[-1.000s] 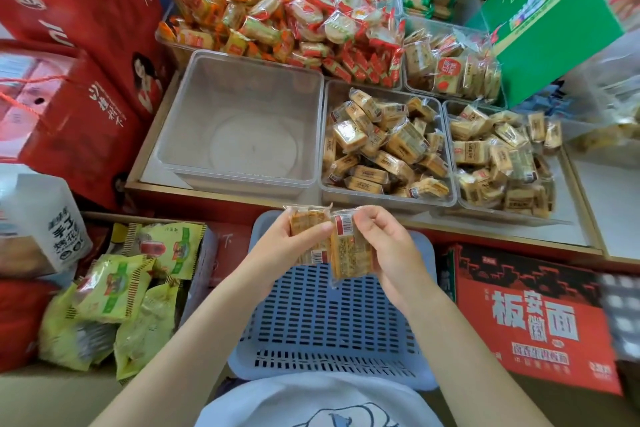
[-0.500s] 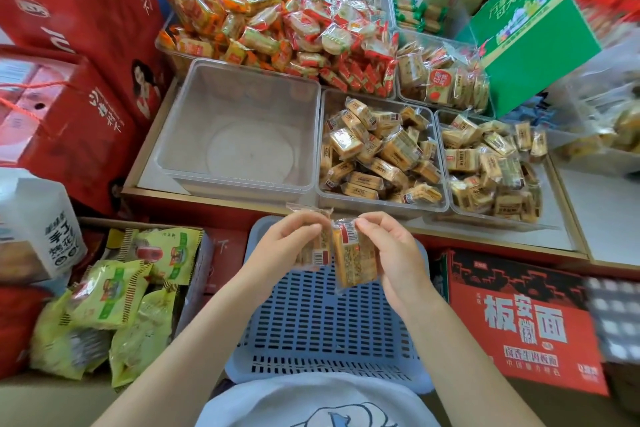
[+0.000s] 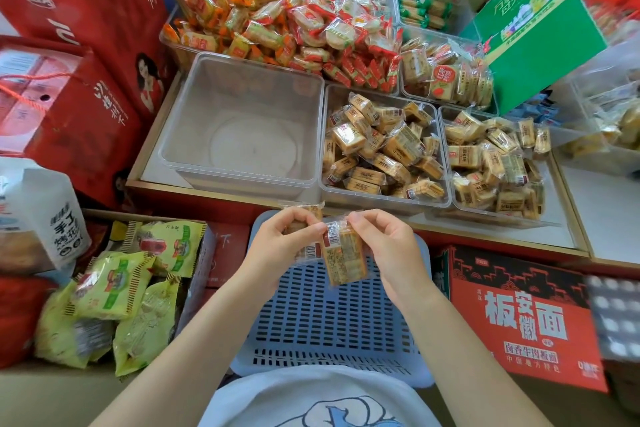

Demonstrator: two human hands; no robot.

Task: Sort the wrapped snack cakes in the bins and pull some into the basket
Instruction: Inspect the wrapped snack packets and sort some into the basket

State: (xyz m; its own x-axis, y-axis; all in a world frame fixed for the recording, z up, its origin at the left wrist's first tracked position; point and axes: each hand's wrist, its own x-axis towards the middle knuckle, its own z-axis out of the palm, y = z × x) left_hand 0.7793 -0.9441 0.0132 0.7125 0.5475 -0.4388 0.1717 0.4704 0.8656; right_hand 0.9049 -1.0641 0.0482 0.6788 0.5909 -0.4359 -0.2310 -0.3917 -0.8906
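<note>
Above the blue slotted plastic basket (image 3: 322, 326), left hand (image 3: 277, 246) grips one clear-wrapped tan snack cake (image 3: 304, 251); right hand (image 3: 391, 250) pinches another clear-wrapped snack cake (image 3: 344, 258).

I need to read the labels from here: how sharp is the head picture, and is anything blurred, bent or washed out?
Head view: even light; the snack cakes in both hands and the middle bin are fairly sharp, label print too small to read; edges smear, notably the right-hand boxes; wide-angle bends the shelf edge; the bag looks washed out.
</note>
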